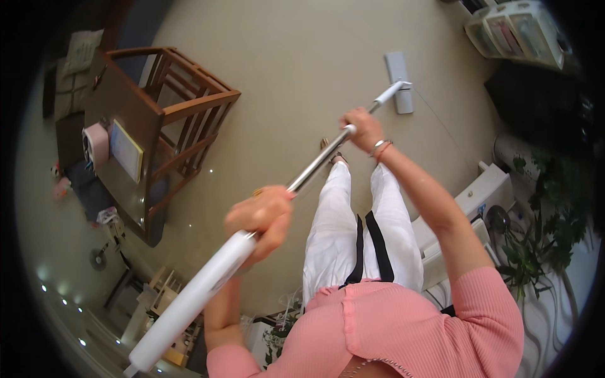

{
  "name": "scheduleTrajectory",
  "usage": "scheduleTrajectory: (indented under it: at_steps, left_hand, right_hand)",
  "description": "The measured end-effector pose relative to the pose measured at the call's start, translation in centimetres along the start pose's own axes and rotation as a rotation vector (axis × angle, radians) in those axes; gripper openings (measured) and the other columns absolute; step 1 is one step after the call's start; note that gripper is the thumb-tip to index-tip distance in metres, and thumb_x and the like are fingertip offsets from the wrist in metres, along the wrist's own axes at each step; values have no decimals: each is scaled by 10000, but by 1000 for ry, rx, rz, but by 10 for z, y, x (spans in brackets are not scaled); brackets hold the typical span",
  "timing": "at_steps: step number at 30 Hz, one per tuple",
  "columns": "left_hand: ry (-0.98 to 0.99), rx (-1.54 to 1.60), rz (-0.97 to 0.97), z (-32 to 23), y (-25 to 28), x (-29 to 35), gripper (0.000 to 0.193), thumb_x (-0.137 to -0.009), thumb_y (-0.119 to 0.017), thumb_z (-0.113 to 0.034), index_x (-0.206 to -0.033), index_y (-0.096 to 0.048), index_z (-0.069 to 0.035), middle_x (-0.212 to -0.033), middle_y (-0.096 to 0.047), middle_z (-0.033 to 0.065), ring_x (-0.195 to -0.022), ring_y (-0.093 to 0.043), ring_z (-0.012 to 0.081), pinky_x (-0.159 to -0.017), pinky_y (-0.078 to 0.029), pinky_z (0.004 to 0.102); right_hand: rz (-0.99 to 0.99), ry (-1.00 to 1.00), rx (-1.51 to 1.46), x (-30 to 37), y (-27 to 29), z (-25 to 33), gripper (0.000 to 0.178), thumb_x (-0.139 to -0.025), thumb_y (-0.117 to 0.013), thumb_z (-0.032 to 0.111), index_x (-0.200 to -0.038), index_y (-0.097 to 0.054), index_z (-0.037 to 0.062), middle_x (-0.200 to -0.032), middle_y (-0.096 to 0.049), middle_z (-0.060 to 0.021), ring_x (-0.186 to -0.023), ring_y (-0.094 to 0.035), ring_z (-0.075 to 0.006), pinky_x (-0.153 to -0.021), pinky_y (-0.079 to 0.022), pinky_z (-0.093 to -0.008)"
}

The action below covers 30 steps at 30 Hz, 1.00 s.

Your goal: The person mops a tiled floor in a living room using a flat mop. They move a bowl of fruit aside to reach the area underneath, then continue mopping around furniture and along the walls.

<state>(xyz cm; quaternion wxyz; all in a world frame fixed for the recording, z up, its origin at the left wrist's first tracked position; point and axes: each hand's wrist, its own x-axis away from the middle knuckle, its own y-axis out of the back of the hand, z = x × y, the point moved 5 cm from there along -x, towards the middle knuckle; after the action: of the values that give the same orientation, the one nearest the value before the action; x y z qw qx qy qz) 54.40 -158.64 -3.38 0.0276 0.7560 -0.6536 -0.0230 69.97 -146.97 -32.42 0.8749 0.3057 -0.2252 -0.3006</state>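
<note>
A flat mop runs diagonally across the view, with its white handle (189, 302) thick at the lower left and its silver pole (318, 160) reaching up to the right. My left hand (261, 220) is wrapped round the pole just above the thick white grip. Farther down the shaft, my right hand (362, 129) is closed on it near a white collar. The flat, pale mop head (403, 99) lies on the floor ahead of my feet, slightly right. A bracelet and a red cord circle my right wrist.
A dark wooden table (120, 88) and a wooden chair (195, 101) stand on the left; a pink container (96, 145) and a book (127, 151) rest on the tabletop. At right are a white drawer unit (485, 195), potted plants (535, 246) and a clear-fronted organizer (517, 34).
</note>
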Motion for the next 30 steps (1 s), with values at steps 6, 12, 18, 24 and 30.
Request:
scheduleTrajectory:
  at_steps: [6,12,18,24,30]
  left_hand:
    - [123,-167,-154,-80,93,74,272,-713,-592,82,-596,-395,-64,-556,-470,12,-535,-495,159,-738,-503,401]
    - [43,-227,-51,-92,95,80,277,-642,-625,67,-574,-402,-82,-528,-458,2,-510,-497,159,-706,-504,382]
    - [-65,-39,-139,-34,85,63,352,-614,-634,143,-590,-363,-80,-566,-458,9,-550,-522,172,-718,-524,387]
    - [-190,83,-227,56,30,-11,358,-662,-584,181,-622,-342,-79,-614,-461,24,-557,-479,176,-788,-512,399]
    - [-252,250,-266,130,67,-136,360,-733,-568,185,-624,-348,-78,-605,-451,0,-570,-470,147,-863,-475,393]
  right_hand:
    - [48,231,-246,-33,-88,180,22,-773,-622,139,-752,-616,141,-756,-624,-25,-818,-592,-268,-611,-511,-420]
    - [288,336,-140,-47,-102,217,30,-800,-611,152,-772,-618,143,-747,-618,-20,-860,-598,-237,-627,-495,-417]
    - [260,278,-27,-61,-47,138,100,-725,-660,130,-817,-626,150,-799,-625,-20,-892,-610,-221,-671,-506,-396]
    - [132,285,113,-127,9,16,140,-760,-647,117,-676,-536,101,-740,-583,-45,-830,-588,-274,-672,-480,-407]
    - [22,247,235,-248,52,-57,220,-858,-616,116,-674,-511,58,-701,-540,-100,-758,-540,-319,-651,-460,-415]
